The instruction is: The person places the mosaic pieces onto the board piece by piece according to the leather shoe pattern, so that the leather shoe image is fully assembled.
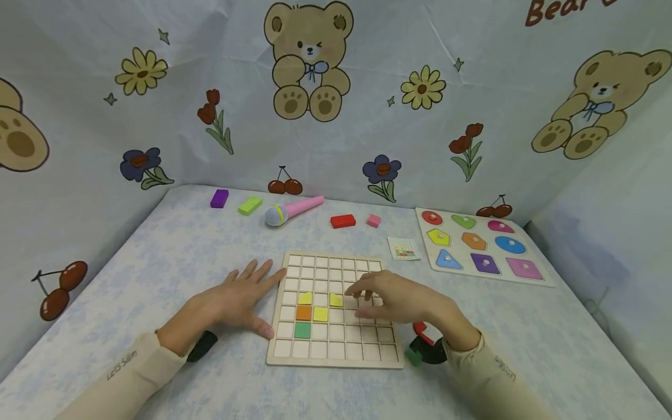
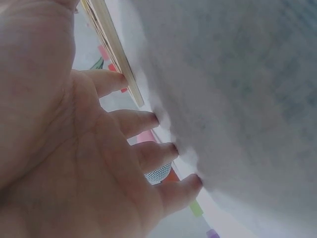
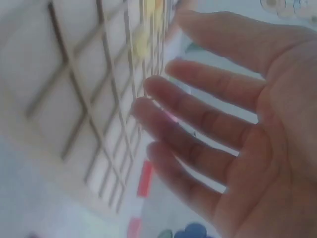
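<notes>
A square wooden grid board lies on the table between my hands. My left hand is spread at the board's left side, its thumb and index fingertip right at the edge. In the left wrist view the fingertips meet the tabletop. Over the right half of the grid hovers my right hand, fingers loosely bent and nothing between them. Left of it, the cells hold a yellow tile, a second yellow tile, a yellow angled piece, an orange tile and a green tile.
Behind the board lie a purple block, a lime block, a pink toy microphone, a red block and a pink block. A small pattern card and a shape puzzle are at right.
</notes>
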The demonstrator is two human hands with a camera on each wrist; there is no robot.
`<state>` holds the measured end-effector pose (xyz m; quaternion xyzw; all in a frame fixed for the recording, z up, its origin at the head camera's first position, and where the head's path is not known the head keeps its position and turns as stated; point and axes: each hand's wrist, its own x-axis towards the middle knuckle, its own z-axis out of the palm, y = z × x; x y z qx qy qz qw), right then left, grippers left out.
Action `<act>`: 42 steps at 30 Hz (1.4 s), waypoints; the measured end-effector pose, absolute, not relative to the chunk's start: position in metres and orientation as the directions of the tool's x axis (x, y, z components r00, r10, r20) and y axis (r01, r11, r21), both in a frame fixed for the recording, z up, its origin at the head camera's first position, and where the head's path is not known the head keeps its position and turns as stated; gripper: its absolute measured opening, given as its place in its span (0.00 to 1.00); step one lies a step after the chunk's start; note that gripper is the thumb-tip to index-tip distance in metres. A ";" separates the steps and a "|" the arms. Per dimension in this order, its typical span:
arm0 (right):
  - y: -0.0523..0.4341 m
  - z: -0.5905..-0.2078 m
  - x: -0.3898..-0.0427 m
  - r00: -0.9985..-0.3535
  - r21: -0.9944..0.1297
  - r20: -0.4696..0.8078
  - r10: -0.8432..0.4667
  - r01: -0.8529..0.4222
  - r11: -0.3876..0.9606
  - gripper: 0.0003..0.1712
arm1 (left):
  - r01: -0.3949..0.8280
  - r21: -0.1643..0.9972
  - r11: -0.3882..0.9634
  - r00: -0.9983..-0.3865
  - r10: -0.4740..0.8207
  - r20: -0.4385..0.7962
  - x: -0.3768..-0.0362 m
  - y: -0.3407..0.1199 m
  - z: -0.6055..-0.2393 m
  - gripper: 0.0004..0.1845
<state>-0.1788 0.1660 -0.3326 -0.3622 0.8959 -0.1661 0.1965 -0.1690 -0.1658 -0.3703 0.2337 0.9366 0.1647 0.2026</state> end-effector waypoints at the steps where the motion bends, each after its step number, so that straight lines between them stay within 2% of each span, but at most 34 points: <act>1: 0.171 -0.332 -0.183 -0.675 -0.444 -0.231 -0.700 -0.567 0.694 0.21 | 0.367 0.405 0.837 -0.809 0.502 -0.305 -0.169 -0.165 -0.370 0.67; 11: 0.223 -0.335 -0.221 -0.750 -0.493 -0.185 -0.635 -0.488 0.720 0.17 | 0.368 0.395 0.842 -0.811 0.498 -0.307 -0.171 -0.166 -0.370 0.67; 22: 0.260 -0.345 -0.242 -0.822 -0.451 -0.313 -0.476 -0.312 0.836 0.12 | 0.372 0.414 0.831 -0.810 0.508 -0.293 -0.169 -0.167 -0.370 0.66; 35: 0.260 -0.347 -0.240 -0.832 -0.426 -0.347 -0.433 -0.271 0.863 0.12 | 0.368 0.410 0.834 -0.810 0.504 -0.298 -0.167 -0.166 -0.369 0.66; 42: 0.258 -0.348 -0.240 -0.828 -0.427 -0.333 -0.452 -0.295 0.855 0.09 | 0.368 0.408 0.835 -0.810 0.504 -0.300 -0.166 -0.165 -0.367 0.66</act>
